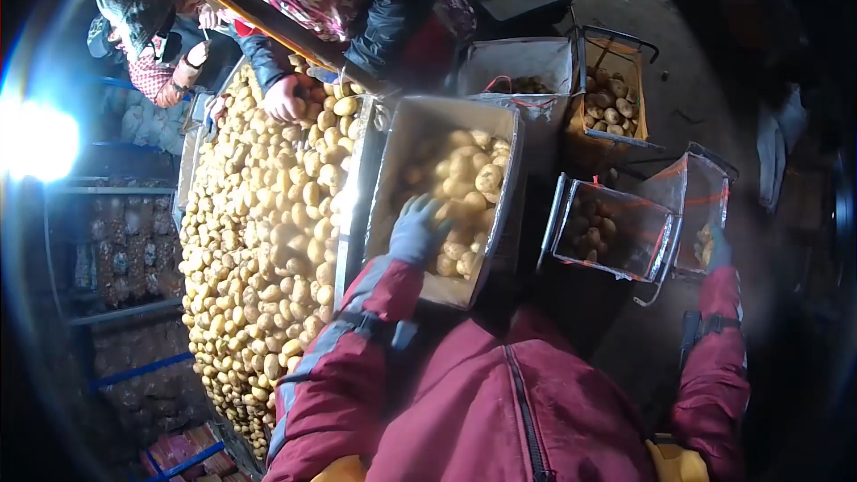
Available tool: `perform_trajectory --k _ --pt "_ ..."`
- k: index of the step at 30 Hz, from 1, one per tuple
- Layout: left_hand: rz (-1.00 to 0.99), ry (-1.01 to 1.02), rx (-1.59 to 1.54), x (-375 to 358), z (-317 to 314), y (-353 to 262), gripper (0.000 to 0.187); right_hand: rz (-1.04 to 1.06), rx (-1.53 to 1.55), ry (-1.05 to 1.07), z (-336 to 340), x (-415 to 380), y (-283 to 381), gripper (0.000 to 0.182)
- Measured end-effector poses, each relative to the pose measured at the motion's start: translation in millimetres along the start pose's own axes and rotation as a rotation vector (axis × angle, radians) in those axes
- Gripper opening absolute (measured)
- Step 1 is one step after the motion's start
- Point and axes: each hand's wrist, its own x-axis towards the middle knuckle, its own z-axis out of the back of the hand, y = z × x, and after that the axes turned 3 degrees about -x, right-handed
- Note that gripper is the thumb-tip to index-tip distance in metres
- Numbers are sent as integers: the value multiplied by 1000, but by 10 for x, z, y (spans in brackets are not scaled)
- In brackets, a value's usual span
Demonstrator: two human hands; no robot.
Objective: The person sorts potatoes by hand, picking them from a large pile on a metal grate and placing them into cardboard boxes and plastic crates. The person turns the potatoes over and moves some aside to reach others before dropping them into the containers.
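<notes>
My left hand point(418, 230), in a grey-blue glove, reaches over a cardboard box point(379, 205) of potatoes point(457, 187). Its fingers are spread and nothing is in them; the fingertips are close over the potatoes. Far to the right, my right hand point(719, 248), gloved too, is at the outer side of a wire-framed bag point(699, 180). A few potatoes point(704, 245) show right beside its palm, and its visible fingers point upward, stretched out. Left of the box slopes a large heap of potatoes point(259, 241) behind a pale metal edge point(351, 214).
Another framed bag point(616, 223) with potatoes stands between my hands. Behind it are an orange-lined crate point(613, 94) of potatoes and a pale box point(518, 58). Across the heap, a co-worker's hand point(284, 98) touches potatoes; another person point(147, 27) stands farther left. A bright lamp point(40, 141) shines at left.
</notes>
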Motion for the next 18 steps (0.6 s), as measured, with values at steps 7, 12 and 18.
perform_trajectory --k 7,12,18 --pt "221 220 2 281 -469 11 50 283 83 -241 486 151 -4 40" --pt "386 277 -201 -184 -288 150 48 130 100 -154 534 -54 504 32" --pt "176 271 -94 -611 -309 562 26 862 -1265 -442 539 63 359 37"
